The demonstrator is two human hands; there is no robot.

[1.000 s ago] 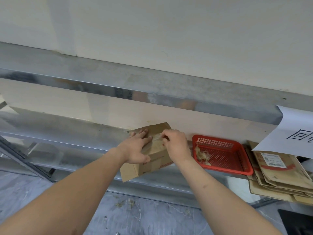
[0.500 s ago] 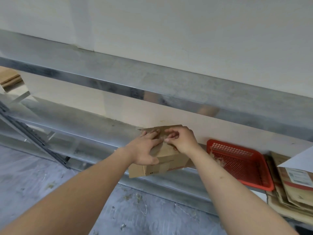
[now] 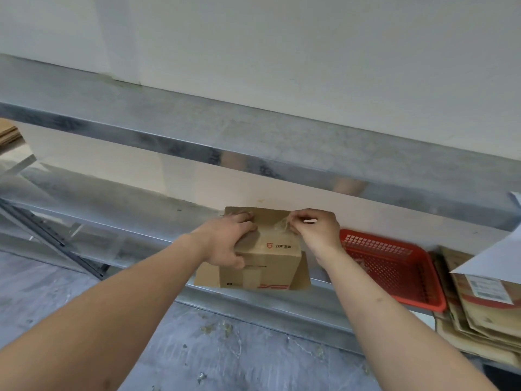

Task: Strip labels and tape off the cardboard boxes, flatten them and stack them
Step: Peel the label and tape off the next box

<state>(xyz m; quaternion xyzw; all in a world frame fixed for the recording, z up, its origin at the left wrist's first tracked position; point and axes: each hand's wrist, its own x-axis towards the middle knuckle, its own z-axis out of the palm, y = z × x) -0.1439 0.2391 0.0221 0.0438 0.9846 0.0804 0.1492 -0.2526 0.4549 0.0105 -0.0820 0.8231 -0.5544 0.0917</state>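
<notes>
At the box's top, the right hand (image 3: 315, 230) pinches a strip of clear tape (image 3: 283, 225) between its fingers, while the left hand (image 3: 225, 241) grips the cardboard box (image 3: 267, 261), fingers curled over its top, thumb on its front. It sits on a metal shelf (image 3: 141, 221), left of a red basket (image 3: 394, 266) and flattened cardboard (image 3: 485, 314).

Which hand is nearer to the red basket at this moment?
The right hand. It pinches tape at the top of the cardboard box, just left of the red basket. The left hand holds the box's far side.
</notes>
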